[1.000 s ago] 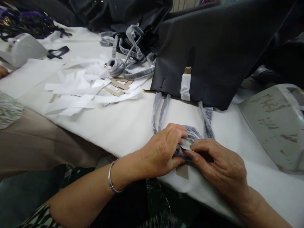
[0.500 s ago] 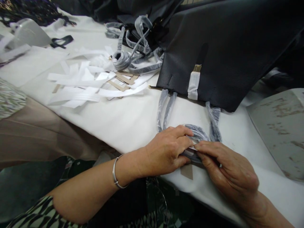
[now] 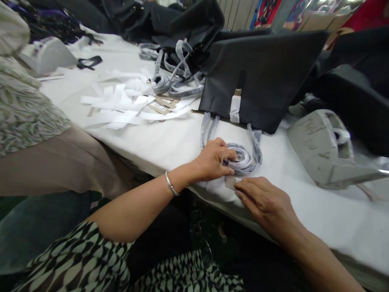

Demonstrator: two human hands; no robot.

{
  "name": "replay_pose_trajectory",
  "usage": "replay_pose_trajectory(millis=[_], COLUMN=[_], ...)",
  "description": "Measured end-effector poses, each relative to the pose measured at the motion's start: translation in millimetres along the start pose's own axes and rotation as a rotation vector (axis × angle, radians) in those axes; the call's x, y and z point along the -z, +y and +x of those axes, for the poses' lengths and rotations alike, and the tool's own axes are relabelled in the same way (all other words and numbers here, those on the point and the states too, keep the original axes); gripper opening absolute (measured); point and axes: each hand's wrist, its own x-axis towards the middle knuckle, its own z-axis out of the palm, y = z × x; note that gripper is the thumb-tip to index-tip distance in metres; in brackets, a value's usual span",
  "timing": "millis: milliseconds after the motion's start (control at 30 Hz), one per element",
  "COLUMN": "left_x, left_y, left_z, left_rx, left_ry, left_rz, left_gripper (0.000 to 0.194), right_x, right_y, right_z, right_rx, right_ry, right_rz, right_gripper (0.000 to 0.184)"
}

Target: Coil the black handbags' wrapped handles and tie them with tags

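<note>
Half a second ago the 2 hands met over the coiled strap (image 3: 242, 157); now the right hand (image 3: 263, 198) is lower, apart from the left hand (image 3: 212, 160), with its fingertips closed on the right edge of a grey-brown card piece (image 3: 230, 182). The left hand still grasps the coil's left side between fingers and thumb. More of the coil's rounds show than before. The view takes in more too: the top edge of the black bag (image 3: 258, 73), the whole grey holder (image 3: 319, 152) at right, and more of another person's leaf-patterned top (image 3: 27, 105) at left.

The coiled strap lies on the white cloth of the desk (image 3: 161, 150), near its front edge and just in front of the bag. It is grey under wrinkled, cloudy film, wound in several rounds into an oval. Beside it, 2 wrapped handles (image 3: 257, 142) reach from the bag's near edge. The bag carries a gold clasp (image 3: 238, 92) above a white wrap (image 3: 235, 109). White strips (image 3: 117, 117) lie scattered farther left.
</note>
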Motion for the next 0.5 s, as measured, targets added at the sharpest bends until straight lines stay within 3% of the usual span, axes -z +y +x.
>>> replay_pose_trajectory(millis=[200,267,333,500], left_x=[2.4,1.9,0.4,-3.3], left_y=[4.9,4.6,3.7,2.4], left_z=[1.7,1.9,1.9,1.2], left_rx=[0.079,0.088,0.097,0.085], left_ry=[-0.03,-0.028,-0.012,0.027], left_rz=[-0.007,-0.018,-0.022,-0.02], left_gripper=[0.035,0.036,0.035,0.032], right_x=[7.0,9.7,9.5,-4.3], right_y=[-7.1,-10.8,-14.7,-20.5], right_z=[16.5,20.6,20.7,17.1], right_rx=[0.144,0.217,0.265,0.308], right_ry=[-0.331,-0.367,-0.322,-0.048], right_rz=[-0.35,-0.441,-0.505,-0.508], right_gripper=[0.014,0.015,0.017,0.022])
